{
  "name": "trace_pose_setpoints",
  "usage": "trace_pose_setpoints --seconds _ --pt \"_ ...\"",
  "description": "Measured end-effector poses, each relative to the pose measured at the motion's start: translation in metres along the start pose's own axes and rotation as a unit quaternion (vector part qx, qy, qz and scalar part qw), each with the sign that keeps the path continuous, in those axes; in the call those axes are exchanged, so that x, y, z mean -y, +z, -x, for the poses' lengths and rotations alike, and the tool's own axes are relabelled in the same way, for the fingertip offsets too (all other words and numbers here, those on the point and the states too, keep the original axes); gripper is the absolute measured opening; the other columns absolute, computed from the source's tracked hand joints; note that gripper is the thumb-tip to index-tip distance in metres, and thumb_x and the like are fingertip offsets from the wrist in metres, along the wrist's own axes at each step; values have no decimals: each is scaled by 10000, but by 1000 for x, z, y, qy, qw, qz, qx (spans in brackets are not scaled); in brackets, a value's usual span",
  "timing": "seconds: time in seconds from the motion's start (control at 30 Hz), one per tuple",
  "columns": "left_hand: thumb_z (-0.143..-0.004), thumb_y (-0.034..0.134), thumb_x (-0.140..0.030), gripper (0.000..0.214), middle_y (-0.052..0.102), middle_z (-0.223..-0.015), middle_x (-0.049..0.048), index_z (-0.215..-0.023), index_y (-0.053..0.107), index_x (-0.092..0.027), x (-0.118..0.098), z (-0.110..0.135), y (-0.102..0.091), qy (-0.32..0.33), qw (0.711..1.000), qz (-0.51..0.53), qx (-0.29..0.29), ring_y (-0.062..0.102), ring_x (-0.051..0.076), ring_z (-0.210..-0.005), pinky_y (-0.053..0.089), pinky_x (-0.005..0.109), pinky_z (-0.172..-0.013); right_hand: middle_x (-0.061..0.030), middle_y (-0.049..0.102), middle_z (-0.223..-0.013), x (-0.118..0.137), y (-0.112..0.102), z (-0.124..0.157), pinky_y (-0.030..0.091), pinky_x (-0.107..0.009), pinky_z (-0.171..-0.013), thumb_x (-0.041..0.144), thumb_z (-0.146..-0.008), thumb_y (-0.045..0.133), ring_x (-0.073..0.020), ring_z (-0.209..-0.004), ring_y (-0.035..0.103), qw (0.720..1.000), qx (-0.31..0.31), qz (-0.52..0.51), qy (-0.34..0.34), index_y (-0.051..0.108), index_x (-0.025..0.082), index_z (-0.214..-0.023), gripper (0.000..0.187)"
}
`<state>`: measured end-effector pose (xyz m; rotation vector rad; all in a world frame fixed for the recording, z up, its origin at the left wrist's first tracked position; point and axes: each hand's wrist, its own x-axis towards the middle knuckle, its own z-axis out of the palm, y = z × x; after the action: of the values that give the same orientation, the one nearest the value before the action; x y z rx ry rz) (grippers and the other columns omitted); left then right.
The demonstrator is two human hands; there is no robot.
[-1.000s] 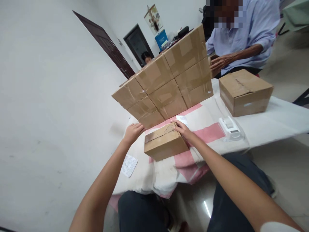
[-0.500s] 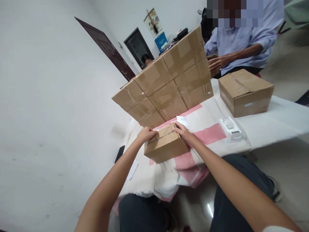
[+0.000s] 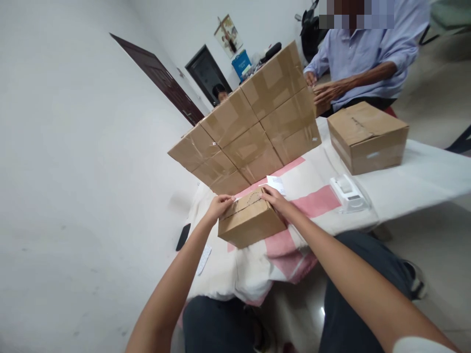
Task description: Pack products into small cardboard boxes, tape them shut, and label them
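Observation:
A small cardboard box lies on the cloth in front of me, with a dark seam and a curved row of dashes on its top. My left hand is at the far left edge of the top, thumb and fingers pinched together; what they hold, if anything, is too small to make out. My right hand grips the box's far right corner, its thumb on the top near the seam. Just beyond the box lies a white paper with print on it.
Behind the box stands a taped cardboard panel. To the right are a white tape dispenser and a larger closed carton. A phone-like black object lies left. Across the table, a person's hands hold a piece of cardboard.
My left fingers have drawn slightly back towards the box's far left edge and pinched together. My right hand keeps its hold. The person opposite now shows a second hand at the cardboard.

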<state>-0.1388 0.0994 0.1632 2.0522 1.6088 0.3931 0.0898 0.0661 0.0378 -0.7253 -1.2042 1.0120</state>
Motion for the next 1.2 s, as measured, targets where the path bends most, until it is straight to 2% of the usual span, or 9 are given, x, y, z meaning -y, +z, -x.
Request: trace_pose_setpoints --seconds 0.13,0.33,0.53,0.7,0.9,1.0,1.03,1.1,1.2 --pt "-958 651 -389 274 661 -935 28 -1043 650 -129 13 -5 6 -13 1000 20 5 639 136 -769 574 292 -687 22 524 -840 3 1 0 373 -294 -788 430 -817 608 -191 -840 505 1000 -2 -3 3 550 209 -885 238" --pt "-965 637 -391 302 667 -1079 65 -1135 629 -141 19 -12 15 31 998 48 -30 661 177 -922 586 366 -816 17 538 -856 6 1 -3 372 -297 -793 439 -790 619 -192 -850 505 1000 -9 -8 12 569 204 -895 262" --pt "-948 629 -483 362 709 -1064 64 -1025 696 -136 20 -5 12 89 995 25 32 669 217 -992 547 421 -926 22 531 -844 6 0 0 370 -299 -782 418 -796 597 -187 -825 492 1000 0 -3 9 540 210 -862 225" --pt "-845 676 -582 508 740 -1129 69 -1145 730 -176 22 3 5 129 987 16 98 668 258 -1012 525 335 -874 26 498 -822 5 3 2 354 -299 -761 390 -785 601 -181 -800 474 1000 -2 -2 7 536 208 -853 205" --pt "-755 734 -604 534 740 -1036 72 -1055 737 -162 19 0 7 127 988 -1 93 659 267 -964 508 340 -877 20 524 -843 7 4 2 365 -307 -773 389 -783 588 -192 -822 493 1000 -6 -2 14 564 205 -897 218" --pt "-752 721 -633 564 745 -1090 84 -1085 742 -179 18 0 6 120 988 2 93 660 280 -998 518 352 -896 16 546 -853 7 3 3 380 -314 -795 407 -797 600 -202 -847 516 1000 -9 3 16 571 206 -898 227" --pt "-784 673 -657 577 741 -1135 90 -1114 740 -188 19 0 5 117 989 6 87 658 282 -1028 520 357 -909 15 554 -860 6 3 3 387 -317 -808 418 -805 608 -205 -860 526 1000 -11 5 16 573 207 -901 234" --pt "-905 448 -696 638 713 -1241 100 -1226 701 -207 21 -1 3 109 992 19 59 649 273 -1094 521 377 -941 6 576 -892 5 2 4 403 -326 -843 454 -824 617 -215 -898 549 1000 -17 7 16 582 207 -925 269" --pt "-993 78 -607 753 635 -1379 119 -1404 569 -210 29 -2 2 97 995 33 -8 624 250 -1177 500 428 -1002 -25 622 -995 4 1 6 424 -354 -913 518 -855 601 -240 -993 581 999 -27 10 20 599 203 -1014 353"
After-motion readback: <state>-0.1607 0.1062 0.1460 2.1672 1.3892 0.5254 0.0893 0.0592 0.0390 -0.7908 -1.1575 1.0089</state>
